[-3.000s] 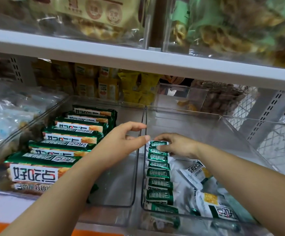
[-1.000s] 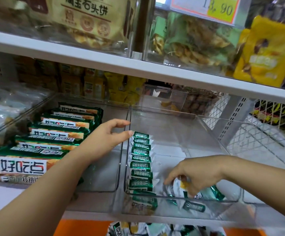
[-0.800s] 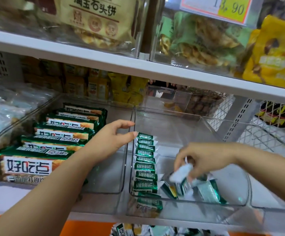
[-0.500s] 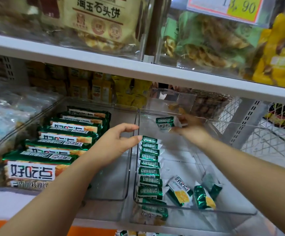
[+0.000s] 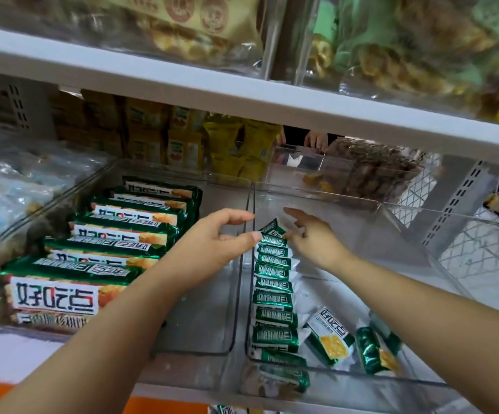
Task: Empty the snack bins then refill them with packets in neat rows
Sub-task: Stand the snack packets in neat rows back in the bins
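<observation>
Tilted packet [image 5: 272, 228] in right hand [image 5: 313, 242], beside left hand [image 5: 212, 249]

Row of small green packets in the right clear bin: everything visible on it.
The row of small green foil packets runs front to back along the left wall of the right clear plastic bin, standing on edge, overlapping, white print on top, silvery crimped ends. At its far end the right hand pinches a tilted end packet; the left hand touches the row there with its thumb. Loose packets lie beside its near end.
</observation>
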A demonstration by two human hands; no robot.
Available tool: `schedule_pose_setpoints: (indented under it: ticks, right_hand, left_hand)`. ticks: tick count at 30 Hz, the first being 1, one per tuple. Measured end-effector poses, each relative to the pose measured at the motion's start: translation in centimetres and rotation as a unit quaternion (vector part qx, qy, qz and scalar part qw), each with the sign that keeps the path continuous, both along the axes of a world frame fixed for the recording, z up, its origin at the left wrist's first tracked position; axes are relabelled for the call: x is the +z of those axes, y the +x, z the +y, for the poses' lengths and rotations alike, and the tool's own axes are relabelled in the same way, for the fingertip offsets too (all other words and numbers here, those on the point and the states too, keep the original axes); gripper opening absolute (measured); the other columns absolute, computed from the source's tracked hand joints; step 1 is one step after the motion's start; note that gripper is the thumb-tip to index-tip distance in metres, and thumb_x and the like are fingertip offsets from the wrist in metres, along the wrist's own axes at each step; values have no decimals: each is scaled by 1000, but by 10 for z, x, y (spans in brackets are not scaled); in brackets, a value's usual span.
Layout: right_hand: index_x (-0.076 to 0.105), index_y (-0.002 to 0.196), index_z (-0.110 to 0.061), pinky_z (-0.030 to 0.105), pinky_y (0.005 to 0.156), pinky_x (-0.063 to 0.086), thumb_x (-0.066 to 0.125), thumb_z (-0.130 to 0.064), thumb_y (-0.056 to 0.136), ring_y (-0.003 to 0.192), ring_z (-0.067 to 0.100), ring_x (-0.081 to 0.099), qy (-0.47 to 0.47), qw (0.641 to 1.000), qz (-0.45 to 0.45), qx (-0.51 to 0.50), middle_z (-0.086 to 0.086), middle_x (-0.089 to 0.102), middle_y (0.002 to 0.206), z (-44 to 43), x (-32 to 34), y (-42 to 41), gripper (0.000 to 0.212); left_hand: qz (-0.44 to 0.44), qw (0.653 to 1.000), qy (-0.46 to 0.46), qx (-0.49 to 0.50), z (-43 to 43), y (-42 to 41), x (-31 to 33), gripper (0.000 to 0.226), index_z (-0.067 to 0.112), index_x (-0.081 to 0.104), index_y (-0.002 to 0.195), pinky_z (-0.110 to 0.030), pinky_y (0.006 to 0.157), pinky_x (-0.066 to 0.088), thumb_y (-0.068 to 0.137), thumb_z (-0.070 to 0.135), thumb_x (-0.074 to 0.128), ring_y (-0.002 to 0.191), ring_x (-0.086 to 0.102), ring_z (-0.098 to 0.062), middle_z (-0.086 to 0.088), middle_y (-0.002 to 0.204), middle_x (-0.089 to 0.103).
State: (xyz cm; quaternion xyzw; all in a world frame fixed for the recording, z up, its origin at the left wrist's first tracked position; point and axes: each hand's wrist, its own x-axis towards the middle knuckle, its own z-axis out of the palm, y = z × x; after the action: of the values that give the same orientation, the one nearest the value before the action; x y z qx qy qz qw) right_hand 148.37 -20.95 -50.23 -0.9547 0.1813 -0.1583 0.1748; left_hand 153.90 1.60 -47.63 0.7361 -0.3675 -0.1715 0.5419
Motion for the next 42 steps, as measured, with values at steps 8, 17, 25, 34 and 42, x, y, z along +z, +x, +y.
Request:
schedule_pose_setpoints:
  ticks: [8, 17, 25, 34, 42]
  right_hand:
    - [54, 133, -20, 32, 87, 45, 37, -20, 100, 106, 29, 57, -85, 990, 107, 28, 12, 60, 124, -1, 1, 3, 37]
    - [43, 139, -8, 22, 73, 40, 44, -14, 99, 96, 21, 53, 118, 986, 114, 42, 9, 56, 113, 13, -3, 8, 41]
    - [44, 139, -12, 25, 80, 40, 46, -12, 97, 112, 27, 54, 96, 991, 90, 6, 15, 54, 130, 12, 8, 4, 42]
    - [31, 148, -25, 29, 104, 36, 44, -23, 101, 129, 23, 45, 82, 966, 231, 85, 2, 30, 153, 20, 12, -11, 48]
    - [50, 127, -22, 29, 93, 47, 71, -26, 85, 104, 16, 61, 71, 940, 326, 75, -4, 64, 113, 12, 41, -80, 48]
  left_hand:
    - [6, 1000, 0, -3, 0, 0, 0, 29, 43, 55, 112, -14, 81, 45, 85, 39, 65, 83, 60, 14, 24, 107, 59]
    - [0, 1000, -3, 3, 0, 1, -2, 33, 40, 55, 118, -18, 83, 46, 86, 40, 64, 88, 61, 7, 25, 116, 54]
    - [9, 1000, -14, -5, 0, 1, -2, 26, 46, 54, 108, -16, 80, 45, 86, 40, 64, 83, 60, 11, 25, 120, 53]
    - [4, 1000, -13, -2, -1, 0, -1, 27, 42, 54, 113, -9, 77, 43, 87, 39, 63, 84, 61, 9, 26, 119, 52]
    - [-3, 1000, -3, 7, 1, 1, -1, 30, 41, 54, 117, -7, 71, 38, 88, 40, 62, 84, 58, 12, 24, 120, 51]
